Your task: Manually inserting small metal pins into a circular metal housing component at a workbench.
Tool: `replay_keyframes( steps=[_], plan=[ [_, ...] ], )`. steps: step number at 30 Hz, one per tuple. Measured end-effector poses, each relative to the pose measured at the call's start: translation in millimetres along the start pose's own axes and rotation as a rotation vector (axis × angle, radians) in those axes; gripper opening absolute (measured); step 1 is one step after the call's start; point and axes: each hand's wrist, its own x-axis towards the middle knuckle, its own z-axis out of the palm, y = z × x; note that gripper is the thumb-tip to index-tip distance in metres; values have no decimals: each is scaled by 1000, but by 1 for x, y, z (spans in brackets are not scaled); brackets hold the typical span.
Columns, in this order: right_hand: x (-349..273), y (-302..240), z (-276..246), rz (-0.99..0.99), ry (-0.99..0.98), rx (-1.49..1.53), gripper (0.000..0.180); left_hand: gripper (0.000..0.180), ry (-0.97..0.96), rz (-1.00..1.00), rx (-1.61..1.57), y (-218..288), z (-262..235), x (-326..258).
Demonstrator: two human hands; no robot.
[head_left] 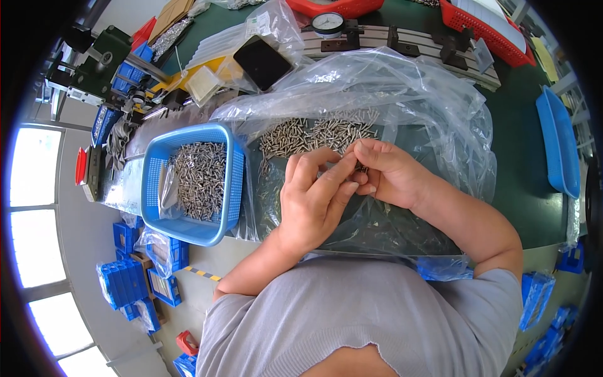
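Note:
Over the near part of a clear plastic bag, my two hands meet with their fingertips together. My left hand is closed, its thumb and forefinger reaching to the other hand's fingers. My right hand is curled round small dark metal pieces, partly seen between the fingers. They look like the small metal pins heaped on the plastic just beyond. To the left stands a blue plastic basket holding many similar metal pins and a small plastic bag.
A dial gauge sits on a metal rail at the back, beside a black phone. Red baskets line the far edge. A blue tray lies at right, a green machine at far left. Blue crates stand on the floor.

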Motion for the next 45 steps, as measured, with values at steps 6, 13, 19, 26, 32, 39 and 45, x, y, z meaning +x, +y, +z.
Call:
replay_keyframes(
  steps=[6, 13, 19, 26, 32, 39, 45],
  plan=[
    [-3, -4, 10, -1, 24, 0, 26, 42, -68, -162, -254, -5, -10, 1],
    [-1, 1, 7, -5, 111, -5, 28, 31, 131, -401, -374, -24, -17, 2],
    [0, -3, 5, -4, 87, 67, 23, 20, 2, -400, -219, -27, -18, 10],
    [0, -2, 3, -22, 89, 32, 23, 16, -248, -103, 82, -36, -2, 11],
    [-2, -2, 6, -9, 58, 17, 24, 15, -213, -47, 169, -36, 10, 9],
    [-1, -1, 8, -15, 98, 38, 23, 13, -257, -47, 228, -39, 9, 5],
    [-2, 0, 5, -22, 54, 46, 24, 15, -253, -114, 151, -37, 6, 7]
  ],
)
